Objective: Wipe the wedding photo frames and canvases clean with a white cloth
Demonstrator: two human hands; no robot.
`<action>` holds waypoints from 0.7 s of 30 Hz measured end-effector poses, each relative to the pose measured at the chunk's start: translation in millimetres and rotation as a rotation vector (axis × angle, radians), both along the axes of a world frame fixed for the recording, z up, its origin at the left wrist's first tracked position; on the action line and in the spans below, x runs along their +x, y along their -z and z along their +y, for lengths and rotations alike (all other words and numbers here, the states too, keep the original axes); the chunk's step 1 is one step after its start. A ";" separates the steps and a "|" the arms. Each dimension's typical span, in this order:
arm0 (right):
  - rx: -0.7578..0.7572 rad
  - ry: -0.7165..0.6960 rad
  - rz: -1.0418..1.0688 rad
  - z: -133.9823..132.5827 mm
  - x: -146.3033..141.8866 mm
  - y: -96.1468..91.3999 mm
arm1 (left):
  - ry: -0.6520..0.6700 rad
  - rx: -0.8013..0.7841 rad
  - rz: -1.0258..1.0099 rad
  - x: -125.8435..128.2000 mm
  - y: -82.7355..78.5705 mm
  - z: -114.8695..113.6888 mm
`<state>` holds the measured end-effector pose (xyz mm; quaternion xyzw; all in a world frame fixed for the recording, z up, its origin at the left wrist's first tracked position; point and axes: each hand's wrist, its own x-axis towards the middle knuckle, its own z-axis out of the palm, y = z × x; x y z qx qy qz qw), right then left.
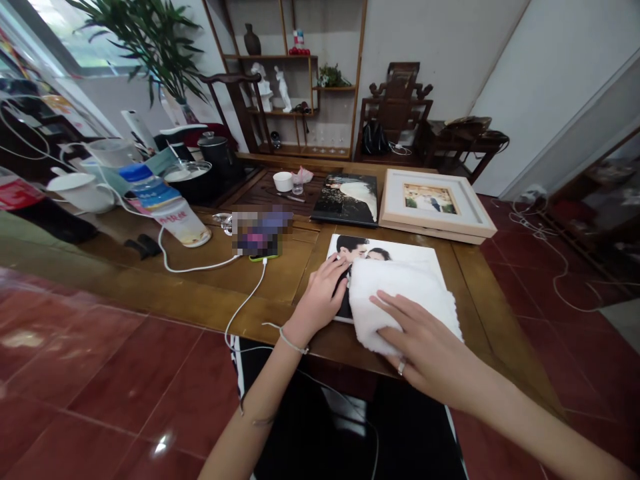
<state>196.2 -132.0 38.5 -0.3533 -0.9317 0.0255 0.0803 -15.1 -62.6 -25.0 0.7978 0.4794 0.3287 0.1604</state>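
Floor (125,380): glossy, tiled in red.
Wooden table (280,283): stretches brown-topped across the view.
Display shelf (340,113): stands at the far wall, bearing a dark vase (253,41) and white figurines (283,91).
Carved wooden chair (400,93): stands right of the shelf, holding a black bag (374,139).
Box frame (370,177) (435,223): lies at the table's far right corner, showing a small photo in a wide white mount.
Portrait panel (353,247): lies face up near the table's near edge, before the box frame, right part mostly covered.
Dark photo panel (345,201): lies just left of the box frame, showing a white gown.
White cloth (413,283): lies folded and fluffy on the portrait panel.
Blue-capped bottle (170,213): stands toward the table's left.
Right hand (425,340): presses on the cloth, upper fingers spread over it, lower digits bent against its near fold; cannot tell if pinching.
Left hand (323,297): rests on the panel's left part, fingers extended, slightly spread, gripping nothing.
Bracelet (293,343): circles the left wrist.
Silver ring (401,367): sits on a lower digit of the right hand.
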 end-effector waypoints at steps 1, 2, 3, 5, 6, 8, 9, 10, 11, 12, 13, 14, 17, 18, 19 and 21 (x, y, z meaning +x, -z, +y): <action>-0.006 -0.005 0.010 -0.7 0.0 -0.9 | 0.000 0.000 0.001 0.0 -0.3 0.1; -0.014 -0.004 0.022 0.2 0.6 -2.0 | -0.001 -0.001 0.002 0.0 -0.7 0.1; -0.025 0.000 0.036 2.3 1.7 -3.0 | -0.002 -0.003 0.002 0.0 -1.1 0.0; -0.047 0.018 0.059 9.7 4.8 -4.6 | 0.000 -0.010 0.002 0.2 -1.9 -0.3; -0.052 0.029 0.066 14.3 6.8 -4.9 | 0.001 -0.012 0.001 0.3 -2.2 -0.5; -0.039 0.049 0.076 24.2 11.2 -4.1 | 0.003 -0.010 -0.005 0.7 -2.8 -0.9; -0.020 0.056 0.081 28.9 13.6 -3.0 | 0.003 -0.009 -0.007 0.9 -3.1 -1.1; 0.002 0.063 0.085 33.4 15.9 -1.5 | 0.001 -0.009 -0.009 1.2 -3.4 -1.4; 0.024 0.070 0.087 37.2 18.0 0.3 | -0.003 -0.011 -0.011 1.4 -3.8 -1.6; 0.044 0.079 0.086 40.1 19.8 2.2 | -0.007 -0.013 -0.012 1.6 -4.2 -1.8; 0.060 0.086 0.083 42.0 21.0 4.0 | -0.011 -0.016 -0.012 1.8 -4.5 -2.0; 0.074 0.093 0.078 42.7 21.4 5.5 | -0.014 -0.019 -0.012 1.8 -4.8 -2.2; 0.081 0.097 0.054 36.1 17.4 7.6 | -0.016 -0.018 -0.006 1.7 -4.5 -2.3; 0.071 0.093 0.044 31.4 14.6 7.5 | -0.013 -0.015 -0.003 1.6 -4.0 -2.2; 0.055 0.082 0.033 25.8 11.3 7.0 | -0.011 -0.012 0.001 1.5 -3.4 -2.1; 0.016 0.047 0.020 13.7 4.4 5.6 | -0.006 -0.007 0.007 1.1 -1.8 -1.6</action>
